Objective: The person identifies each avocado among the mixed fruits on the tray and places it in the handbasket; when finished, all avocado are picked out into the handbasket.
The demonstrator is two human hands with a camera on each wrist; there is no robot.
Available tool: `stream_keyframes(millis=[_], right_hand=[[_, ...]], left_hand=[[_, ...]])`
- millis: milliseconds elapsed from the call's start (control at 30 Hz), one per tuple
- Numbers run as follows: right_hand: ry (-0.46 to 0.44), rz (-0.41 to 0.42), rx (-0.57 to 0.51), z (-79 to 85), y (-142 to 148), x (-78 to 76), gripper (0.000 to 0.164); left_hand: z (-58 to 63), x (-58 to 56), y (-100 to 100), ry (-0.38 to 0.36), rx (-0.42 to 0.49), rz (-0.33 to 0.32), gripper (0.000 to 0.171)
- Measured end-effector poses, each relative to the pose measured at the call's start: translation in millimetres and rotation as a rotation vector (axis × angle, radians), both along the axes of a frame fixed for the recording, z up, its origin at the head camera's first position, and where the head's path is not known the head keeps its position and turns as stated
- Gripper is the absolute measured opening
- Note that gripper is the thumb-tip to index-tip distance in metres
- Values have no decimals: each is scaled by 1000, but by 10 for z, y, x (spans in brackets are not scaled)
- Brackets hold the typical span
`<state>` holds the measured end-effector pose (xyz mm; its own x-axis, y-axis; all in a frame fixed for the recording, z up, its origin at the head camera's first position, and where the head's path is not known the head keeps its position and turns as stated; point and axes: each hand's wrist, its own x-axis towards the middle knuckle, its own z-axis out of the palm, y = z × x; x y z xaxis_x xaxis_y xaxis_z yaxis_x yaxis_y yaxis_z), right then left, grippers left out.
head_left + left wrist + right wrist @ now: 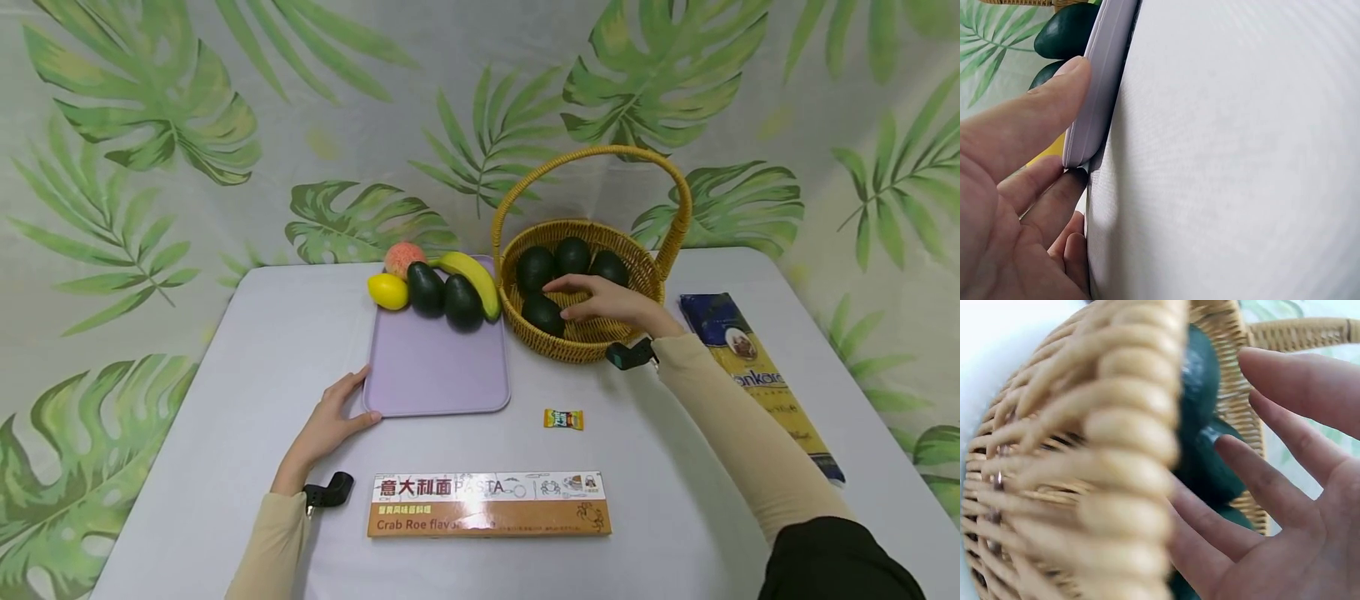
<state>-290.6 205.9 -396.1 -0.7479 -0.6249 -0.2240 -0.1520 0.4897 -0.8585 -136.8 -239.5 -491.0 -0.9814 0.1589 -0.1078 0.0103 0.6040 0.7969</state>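
Observation:
My left hand (339,421) rests at the near left corner of a lilac tray (438,375), with the thumb against its front rim and fingers by its left side. Its relaxed fingers (1047,203) touch the corner. On the tray's far part lie a lemon (387,292), a peach (403,259), a banana (478,283) and two avocados (463,302). My right hand (600,300) reaches into a wicker basket (592,350) with several avocados. Spread fingers hover by the front avocado (543,314); contact is unclear. In the right wrist view, the rim hides some fingertips.
A pasta box (489,505) lies near the front. A small wrapped candy (563,419) sits between it and the basket. At right, a blue and yellow packet (765,375) lies partly under my right forearm. The basket's tall handle (600,152) arches above it.

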Motion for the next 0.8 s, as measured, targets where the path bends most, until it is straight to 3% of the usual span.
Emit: stream_keyframes(millis=[367, 600, 800], right_hand=[[26, -75, -206, 108, 105, 159, 53], [48, -8, -236, 195, -103, 284, 52], [82, 65, -237, 245, -406, 350, 50]], left_hand=[[-2, 0, -7, -6, 3, 7, 81], [18, 28, 16, 37, 30, 1, 82], [20, 18, 11, 10, 15, 3, 80]])
